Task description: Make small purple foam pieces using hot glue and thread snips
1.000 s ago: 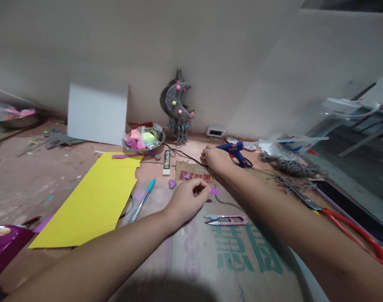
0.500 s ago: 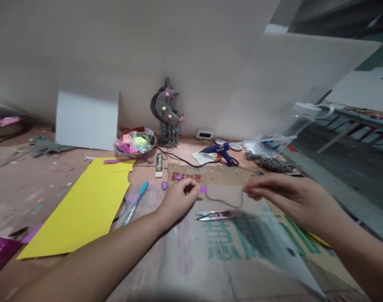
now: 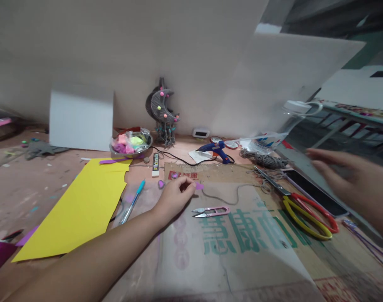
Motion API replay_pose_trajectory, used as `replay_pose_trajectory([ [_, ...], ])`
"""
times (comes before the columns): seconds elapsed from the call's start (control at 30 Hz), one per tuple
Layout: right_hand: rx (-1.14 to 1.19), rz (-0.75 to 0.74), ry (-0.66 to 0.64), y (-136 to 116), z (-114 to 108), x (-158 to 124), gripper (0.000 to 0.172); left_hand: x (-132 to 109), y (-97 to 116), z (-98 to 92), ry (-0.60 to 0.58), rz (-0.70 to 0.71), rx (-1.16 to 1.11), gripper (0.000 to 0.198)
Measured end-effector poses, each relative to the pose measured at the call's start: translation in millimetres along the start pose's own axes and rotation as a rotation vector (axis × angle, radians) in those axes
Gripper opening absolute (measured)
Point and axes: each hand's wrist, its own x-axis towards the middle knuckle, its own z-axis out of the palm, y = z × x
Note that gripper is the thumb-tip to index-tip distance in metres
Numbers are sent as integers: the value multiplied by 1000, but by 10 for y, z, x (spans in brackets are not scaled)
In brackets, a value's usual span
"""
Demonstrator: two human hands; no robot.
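My left hand (image 3: 175,197) rests over the clear sheet (image 3: 191,268), its thumb and fingertips pinched at a small flat purple piece (image 3: 199,186). From that piece a thin grey yarn (image 3: 221,201) curves away to the right. Just below lie pink thread snips (image 3: 215,211). My right hand (image 3: 352,176) is out at the far right, somewhat blurred, with stretched fingers and nothing visible in them. Nearest to it are a dark phone (image 3: 314,193) and scissors (image 3: 308,216) with red and yellow handles. Two small purple-centred pieces, one a heart (image 3: 161,184), lie beyond my left hand.
Yellow paper (image 3: 74,209) and a blue pen (image 3: 133,201) lie left. Behind stand a bowl of coloured clay (image 3: 131,143), a grey moon ornament (image 3: 161,107), a blue glue gun (image 3: 215,151) with a cord, and a grey yarn bundle (image 3: 263,159). Printed cardboard (image 3: 339,256) lies underneath.
My right hand has moved right, away from the yarn, uncovering the scissors and phone. The yarn's right part now lies toward the yarn bundle. My left hand keeps its pinch; the view shifted slightly.
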Motion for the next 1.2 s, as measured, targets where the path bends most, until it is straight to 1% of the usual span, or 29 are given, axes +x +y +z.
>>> replay_pose_trajectory([
  [0.03,-132,56,10,-101,148,70,29,2,-5,2,4,-3,1,21],
  [0.07,-148,47,-60,-195,311,151,29,5,-10,3,9,-8,2,20],
  [0.1,-93,15,-166,-275,482,242,31,8,-14,5,14,-15,5,20],
  [0.17,13,-27,-266,-387,833,448,40,12,-18,9,17,-28,9,20],
  [0.23,72,-23,-293,-447,1163,665,54,15,-18,10,16,-33,11,20],
  [0.3,76,-20,-286,-476,1443,861,57,18,-12,9,20,-37,12,20],
  [0.37,65,1,-284,-488,1658,1008,55,22,0,8,14,-34,21,20],
  [0.47,37,61,-293,-485,1857,1120,48,28,18,10,2,-48,28,19],
  [0.57,32,108,-338,-468,1927,1128,44,29,22,18,2,-65,18,18],
  [0.7,62,132,-353,-507,1896,1074,44,23,15,28,6,-65,12,17],
  [0.87,163,59,-385,-670,1849,1044,31,27,10,22,11,-62,-1,17],
  [0.97,187,49,-360,-760,1826,1059,31,33,-5,13,19,-52,-3,18],
  [1.03,197,55,-326,-809,1769,1056,34,35,-17,10,23,-48,-7,19],
  [1.1,214,37,-291,-847,1659,1011,36,37,-24,8,25,-53,-20,19],
  [1.2,270,-21,-256,-866,1426,809,35,41,-24,1,27,-63,-49,18],
])
